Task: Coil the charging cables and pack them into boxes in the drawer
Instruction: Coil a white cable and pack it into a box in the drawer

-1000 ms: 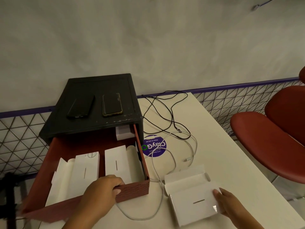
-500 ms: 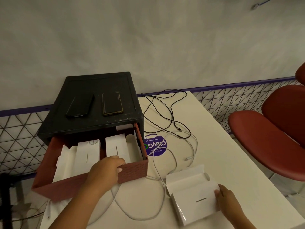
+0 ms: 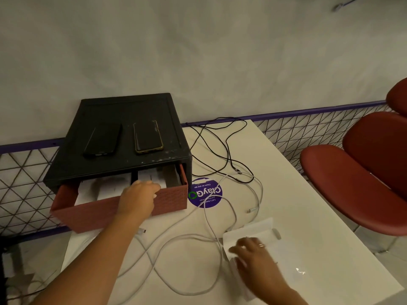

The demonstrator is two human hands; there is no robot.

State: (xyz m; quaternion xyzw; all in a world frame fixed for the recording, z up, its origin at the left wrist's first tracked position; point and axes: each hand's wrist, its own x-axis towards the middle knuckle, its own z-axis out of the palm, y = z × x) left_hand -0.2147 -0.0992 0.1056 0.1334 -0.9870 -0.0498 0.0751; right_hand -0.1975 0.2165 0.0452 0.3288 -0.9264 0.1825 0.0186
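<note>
White table [image 3: 308,216], white cable [image 3: 189,234] sprawled loose.

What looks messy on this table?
The white cable sprawls in loose loops across the table, and the black cable lies in crossed loops at its far end; neither is coiled. One white box sits out on the table, outside the half-open drawer.

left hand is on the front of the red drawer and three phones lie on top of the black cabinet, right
Not quite: the head view shows two phones, a dark phone and a gold-edged phone, on top of the black cabinet, not three. The left hand is on the front of the red drawer.
</note>
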